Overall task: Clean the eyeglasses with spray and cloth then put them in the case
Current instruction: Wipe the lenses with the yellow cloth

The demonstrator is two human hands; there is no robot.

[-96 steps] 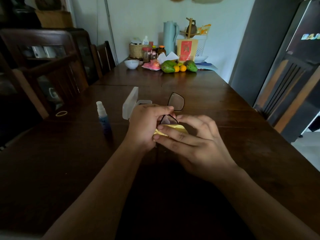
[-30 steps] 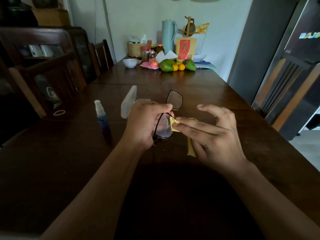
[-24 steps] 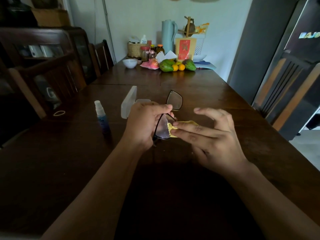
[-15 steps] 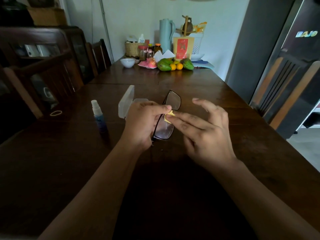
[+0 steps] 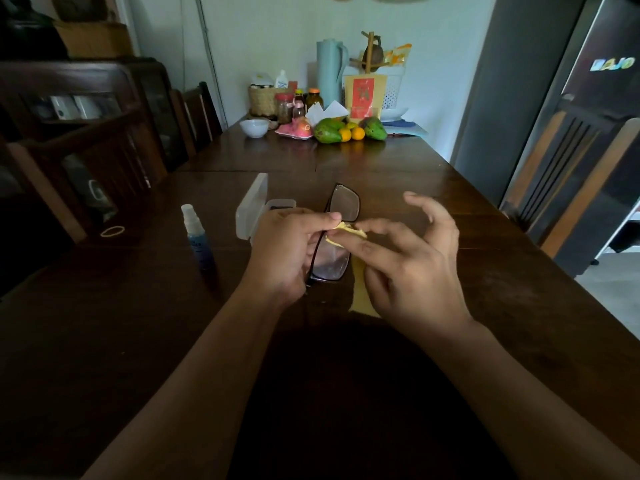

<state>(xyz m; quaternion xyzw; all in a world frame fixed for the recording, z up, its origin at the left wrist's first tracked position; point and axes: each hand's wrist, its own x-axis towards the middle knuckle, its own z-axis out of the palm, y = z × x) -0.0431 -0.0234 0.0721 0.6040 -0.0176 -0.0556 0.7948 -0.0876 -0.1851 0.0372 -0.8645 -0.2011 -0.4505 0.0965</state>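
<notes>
Dark-framed eyeglasses (image 5: 331,258) stand on edge above the wooden table (image 5: 398,188), one lens toward me and one away. My left hand (image 5: 282,252) grips them at the bridge. My right hand (image 5: 412,271) pinches a yellow cloth (image 5: 360,289) against the frame near the bridge, its other fingers spread. The cloth's free end hangs down to the table. A clear plastic case (image 5: 252,207) lies open just behind my left hand. A small blue spray bottle (image 5: 197,242) with a white nozzle stands upright to the left.
A rubber band (image 5: 112,231) lies on the table at the left. At the far end are a white bowl (image 5: 254,127), fruit (image 5: 346,131), jars and a jug (image 5: 327,77). Wooden chairs line both sides; a dark fridge (image 5: 588,133) stands right.
The glasses have been turned more upright in my left hand. My right hand has moved the cloth from the near lens up to the bridge, and the cloth's end now hangs down.
</notes>
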